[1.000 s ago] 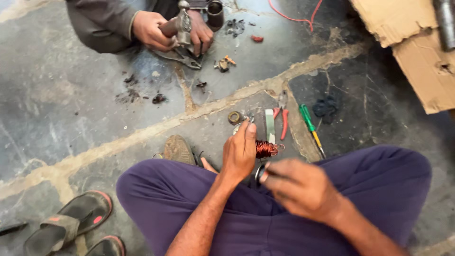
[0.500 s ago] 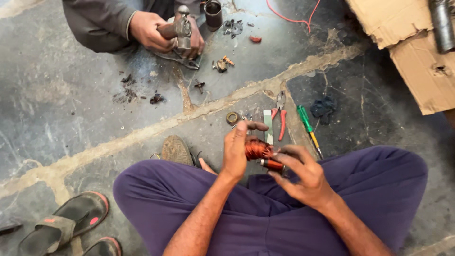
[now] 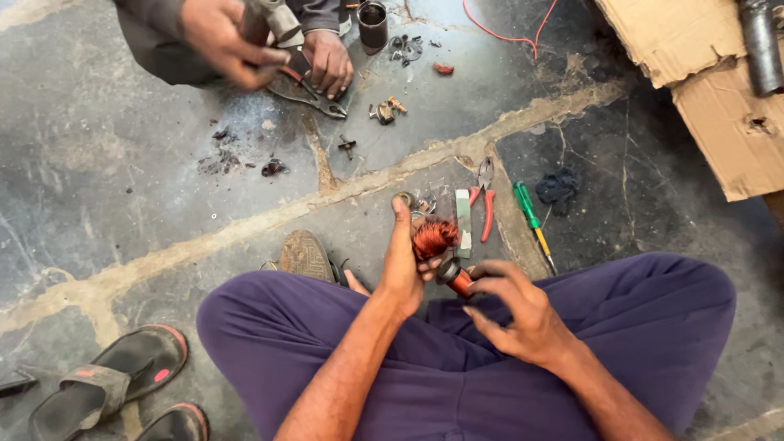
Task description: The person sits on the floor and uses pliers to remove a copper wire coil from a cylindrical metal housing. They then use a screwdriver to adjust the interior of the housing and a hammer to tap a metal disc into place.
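I sit cross-legged in purple trousers on a cracked stone floor. My left hand (image 3: 402, 265) grips a small motor armature (image 3: 434, 239) with copper-red windings, held above my lap. My right hand (image 3: 514, 310) holds the armature's lower end, a dark and red commutator part (image 3: 454, 276), between fingers and thumb. Just beyond the armature on the floor lie a pale green flat tool (image 3: 464, 222), red-handled pliers (image 3: 487, 200) and a green-handled screwdriver (image 3: 531, 214).
Another person's hands (image 3: 269, 45) work on a metal device at the top left, with small parts scattered nearby. Cardboard (image 3: 702, 73) lies at the top right, a dark rag (image 3: 558, 186) beside the screwdriver, sandals (image 3: 106, 380) at the bottom left.
My hands have lifted and tilted the armature, the right hand shifting to its lower end. The other person's hands raised their device.
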